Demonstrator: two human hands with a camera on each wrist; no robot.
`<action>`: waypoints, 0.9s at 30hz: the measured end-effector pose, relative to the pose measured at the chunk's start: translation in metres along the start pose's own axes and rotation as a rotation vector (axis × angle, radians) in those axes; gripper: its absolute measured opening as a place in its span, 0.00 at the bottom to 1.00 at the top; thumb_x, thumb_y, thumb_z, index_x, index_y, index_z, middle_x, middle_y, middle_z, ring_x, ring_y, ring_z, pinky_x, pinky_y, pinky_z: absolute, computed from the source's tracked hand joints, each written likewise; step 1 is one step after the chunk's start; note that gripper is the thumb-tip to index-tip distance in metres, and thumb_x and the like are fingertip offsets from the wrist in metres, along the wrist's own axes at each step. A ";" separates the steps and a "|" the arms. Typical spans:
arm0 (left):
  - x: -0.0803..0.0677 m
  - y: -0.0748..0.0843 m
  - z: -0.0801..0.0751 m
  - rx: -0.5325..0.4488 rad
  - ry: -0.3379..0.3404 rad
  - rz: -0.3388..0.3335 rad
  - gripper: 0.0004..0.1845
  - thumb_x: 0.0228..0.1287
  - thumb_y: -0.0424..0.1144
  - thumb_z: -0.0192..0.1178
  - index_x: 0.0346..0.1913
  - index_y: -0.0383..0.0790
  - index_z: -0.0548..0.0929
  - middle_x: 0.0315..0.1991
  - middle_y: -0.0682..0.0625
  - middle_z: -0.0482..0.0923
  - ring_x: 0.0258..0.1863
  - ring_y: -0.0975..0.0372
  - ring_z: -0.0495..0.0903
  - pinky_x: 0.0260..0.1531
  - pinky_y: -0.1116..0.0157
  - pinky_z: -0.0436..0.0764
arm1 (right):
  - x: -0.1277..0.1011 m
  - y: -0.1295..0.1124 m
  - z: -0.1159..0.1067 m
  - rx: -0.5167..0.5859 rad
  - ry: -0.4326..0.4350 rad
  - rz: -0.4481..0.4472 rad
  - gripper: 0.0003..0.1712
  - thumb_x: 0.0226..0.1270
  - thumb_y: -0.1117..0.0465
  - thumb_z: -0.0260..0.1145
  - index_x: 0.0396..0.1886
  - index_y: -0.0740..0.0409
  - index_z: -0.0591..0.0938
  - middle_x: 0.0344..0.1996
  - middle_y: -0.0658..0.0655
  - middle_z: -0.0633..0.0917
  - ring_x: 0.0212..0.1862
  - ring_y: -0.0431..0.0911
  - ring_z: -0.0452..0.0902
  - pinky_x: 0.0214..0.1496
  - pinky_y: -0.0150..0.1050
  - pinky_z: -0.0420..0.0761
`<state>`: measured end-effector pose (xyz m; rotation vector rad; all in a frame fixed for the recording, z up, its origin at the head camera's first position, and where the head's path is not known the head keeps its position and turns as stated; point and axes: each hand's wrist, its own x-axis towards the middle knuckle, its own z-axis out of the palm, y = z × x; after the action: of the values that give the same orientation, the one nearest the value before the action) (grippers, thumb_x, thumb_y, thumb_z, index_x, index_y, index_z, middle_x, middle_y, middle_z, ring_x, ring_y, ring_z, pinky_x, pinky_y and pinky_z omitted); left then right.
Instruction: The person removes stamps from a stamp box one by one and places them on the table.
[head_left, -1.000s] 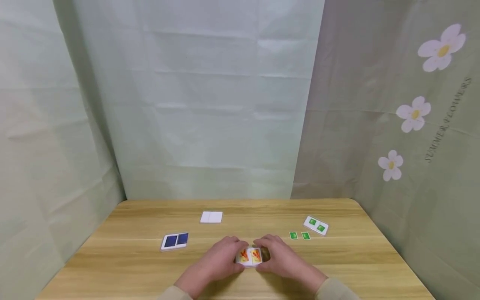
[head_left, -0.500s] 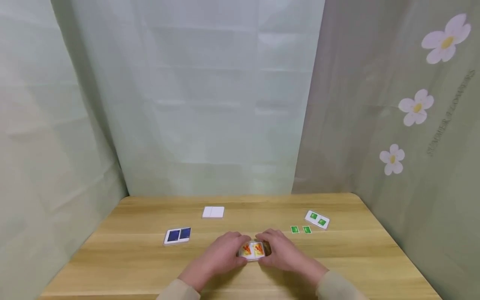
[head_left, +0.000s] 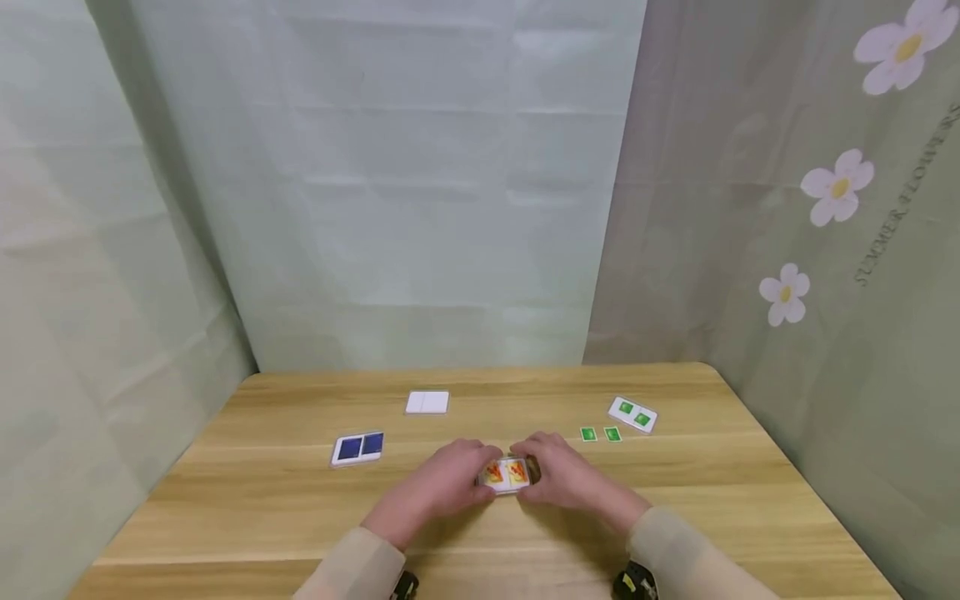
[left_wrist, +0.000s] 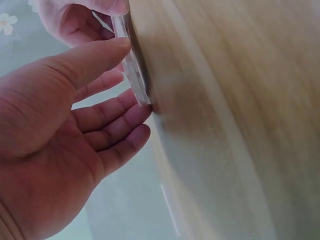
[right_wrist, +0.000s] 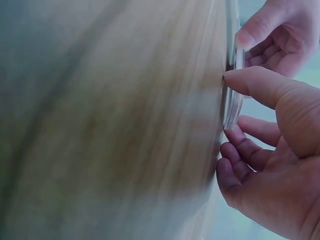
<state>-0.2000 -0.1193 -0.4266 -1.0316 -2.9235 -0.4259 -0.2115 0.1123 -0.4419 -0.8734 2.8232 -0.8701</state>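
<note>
The orange-pictured case (head_left: 506, 475) lies on the table (head_left: 262, 500), pinched in the grip of both left hand (head_left: 442, 487) and right hand (head_left: 566, 482).

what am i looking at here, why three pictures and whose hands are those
No machine here: a person wears three cameras, one on the head and one on each wrist. The wide picture is the head view, looking down at a wooden table. The left hand and right hand grip a small clear case with two orange pictures from either side, low at the table. The two close-ups are the wrist views, tipped sideways: in each you see that hand's thumb and fingers pinching the case's thin clear edge. Also on the table: a case with two blue pictures, a plain white case, a case with two green pictures, and two loose green cards.
</note>
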 end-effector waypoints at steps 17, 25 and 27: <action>0.006 0.001 -0.009 -0.001 -0.063 -0.020 0.27 0.69 0.40 0.79 0.67 0.38 0.85 0.55 0.44 0.87 0.50 0.56 0.83 0.53 0.57 0.85 | 0.006 0.000 -0.006 0.008 -0.038 0.033 0.35 0.57 0.62 0.88 0.65 0.60 0.86 0.59 0.60 0.85 0.61 0.57 0.77 0.64 0.60 0.80; 0.006 0.000 -0.011 -0.001 -0.091 -0.024 0.27 0.70 0.40 0.78 0.68 0.37 0.84 0.56 0.43 0.87 0.52 0.55 0.84 0.56 0.56 0.85 | 0.006 0.000 -0.005 0.015 -0.049 0.039 0.36 0.57 0.62 0.88 0.66 0.61 0.86 0.59 0.60 0.85 0.61 0.57 0.77 0.65 0.61 0.80; 0.007 -0.001 -0.011 -0.003 -0.094 -0.022 0.26 0.70 0.40 0.78 0.67 0.37 0.84 0.55 0.43 0.87 0.51 0.56 0.84 0.56 0.56 0.85 | 0.006 0.000 -0.005 0.020 -0.051 0.045 0.37 0.57 0.62 0.88 0.67 0.60 0.85 0.59 0.60 0.84 0.61 0.57 0.77 0.65 0.61 0.80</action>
<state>-0.2065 -0.1187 -0.4152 -1.0493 -3.0196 -0.3937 -0.2179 0.1113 -0.4372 -0.8145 2.7751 -0.8560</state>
